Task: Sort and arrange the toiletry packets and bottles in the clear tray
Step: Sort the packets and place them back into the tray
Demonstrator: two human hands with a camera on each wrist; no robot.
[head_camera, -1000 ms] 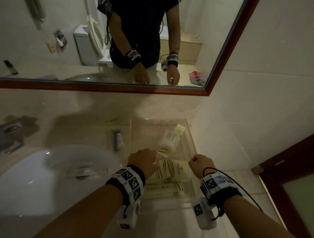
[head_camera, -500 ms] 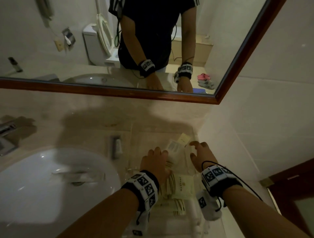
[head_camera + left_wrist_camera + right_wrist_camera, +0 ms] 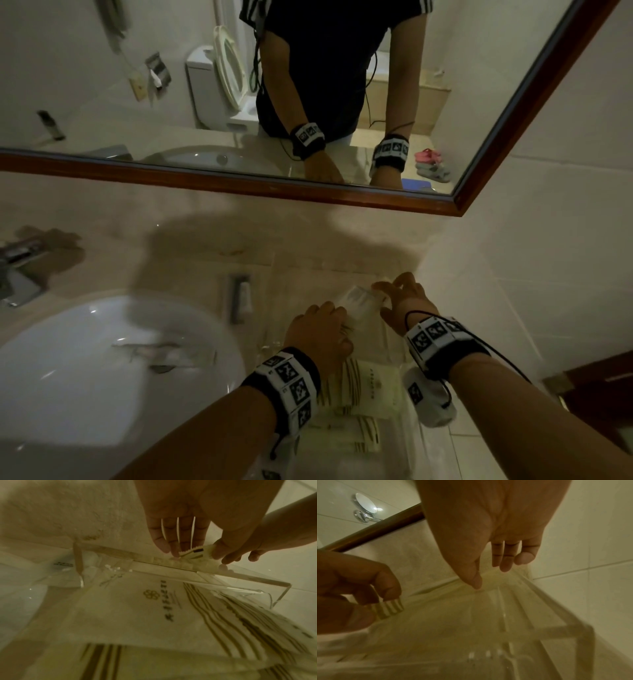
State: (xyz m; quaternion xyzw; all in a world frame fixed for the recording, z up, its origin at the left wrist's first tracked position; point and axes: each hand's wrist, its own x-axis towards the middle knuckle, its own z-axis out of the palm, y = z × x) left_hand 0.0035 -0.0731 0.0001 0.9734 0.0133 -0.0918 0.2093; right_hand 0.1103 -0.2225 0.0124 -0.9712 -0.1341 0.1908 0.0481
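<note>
A clear tray (image 3: pixel 270 305) stands on the counter to the right of the basin, its rim also showing in the wrist views (image 3: pixel 240 580) (image 3: pixel 565 626). My left hand (image 3: pixel 320 330) pinches a small striped packet (image 3: pixel 359 303) (image 3: pixel 192 551) (image 3: pixel 388 608) between fingers and thumb at the tray's far end. My right hand (image 3: pixel 402 296) (image 3: pixel 488 573) reaches in from the right with fingers straight, its thumb tip touching pale packaging on the tray floor. A larger striped packet (image 3: pixel 371 383) (image 3: pixel 137 608) lies flat in the middle. More packets (image 3: pixel 342 437) lie nearer me.
A small dark-and-white tube (image 3: pixel 239 296) lies on the counter just left of the tray. The white basin (image 3: pixel 102 359) and tap (image 3: pixel 17 260) are to the left. The mirror's wooden frame (image 3: pixel 239 181) runs above. A tiled wall (image 3: pixel 513 291) closes the right side.
Both hands have moved from the middle of the tray to its far end. The left hand now pinches the small packet there, and the right hand has opened out.
</note>
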